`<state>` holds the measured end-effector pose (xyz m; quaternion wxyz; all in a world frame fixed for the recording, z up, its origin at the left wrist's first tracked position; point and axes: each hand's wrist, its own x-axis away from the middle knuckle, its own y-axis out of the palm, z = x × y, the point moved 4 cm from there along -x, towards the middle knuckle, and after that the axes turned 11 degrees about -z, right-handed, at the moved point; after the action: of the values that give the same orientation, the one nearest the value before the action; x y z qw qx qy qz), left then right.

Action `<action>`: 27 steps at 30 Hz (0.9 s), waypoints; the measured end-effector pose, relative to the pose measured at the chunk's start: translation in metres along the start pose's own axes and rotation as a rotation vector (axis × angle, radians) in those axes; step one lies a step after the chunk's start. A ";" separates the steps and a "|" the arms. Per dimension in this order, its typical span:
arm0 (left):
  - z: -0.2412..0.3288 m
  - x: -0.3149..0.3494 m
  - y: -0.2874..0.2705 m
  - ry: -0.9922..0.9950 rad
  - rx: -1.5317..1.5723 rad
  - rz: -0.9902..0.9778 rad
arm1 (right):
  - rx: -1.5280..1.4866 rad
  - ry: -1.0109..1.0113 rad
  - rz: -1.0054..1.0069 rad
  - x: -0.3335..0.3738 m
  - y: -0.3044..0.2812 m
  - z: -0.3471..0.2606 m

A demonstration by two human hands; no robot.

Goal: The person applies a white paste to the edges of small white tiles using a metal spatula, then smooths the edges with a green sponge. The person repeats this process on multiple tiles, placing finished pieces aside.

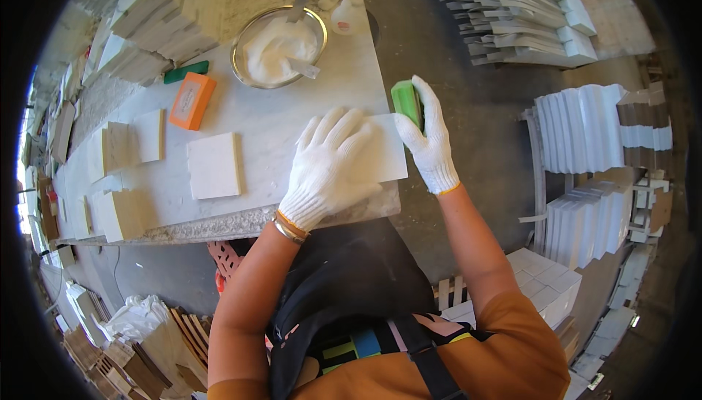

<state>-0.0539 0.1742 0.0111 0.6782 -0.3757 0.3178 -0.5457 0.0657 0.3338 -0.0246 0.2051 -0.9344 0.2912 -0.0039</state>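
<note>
Possibly the white rectangular tile [387, 153] beneath the white-gloved left grip [327, 159], spread flat, could chip or slip off the pale stone-like bench [352, 71] below if the white-gloved right grip [430, 140], clasping a green rectangular block [404, 102], presses unevenly.

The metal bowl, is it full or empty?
Partly full: white material lies inside the metal bowl, and some bare inner wall shows around it.

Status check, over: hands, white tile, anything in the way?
Left hand flat on white tile. Right hand gripping green block by tile's right edge. Metal bowl beyond, apart from both hands.
</note>
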 end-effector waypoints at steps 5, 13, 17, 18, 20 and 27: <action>-0.003 0.002 -0.001 -0.018 0.024 -0.014 | 0.150 -0.133 -0.105 0.078 -0.001 -0.007; -0.001 0.001 0.000 0.010 0.011 -0.005 | 0.134 -0.128 -0.004 0.001 0.000 -0.001; -0.002 -0.001 -0.003 -0.008 0.035 -0.025 | 0.228 -0.203 -0.103 0.055 -0.003 -0.013; 0.000 -0.001 -0.004 -0.018 0.048 -0.040 | 0.272 -0.254 -0.118 0.071 -0.001 -0.015; 0.000 -0.001 -0.003 -0.023 0.046 -0.034 | 0.307 -0.287 -0.115 0.073 0.000 -0.018; 0.001 -0.001 -0.005 0.033 0.012 0.006 | 0.048 -0.095 -0.010 -0.021 0.000 0.002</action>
<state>-0.0558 0.1746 0.0156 0.6768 -0.3617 0.3269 -0.5516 0.0484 0.3464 -0.0242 0.2411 -0.9298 0.2762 0.0321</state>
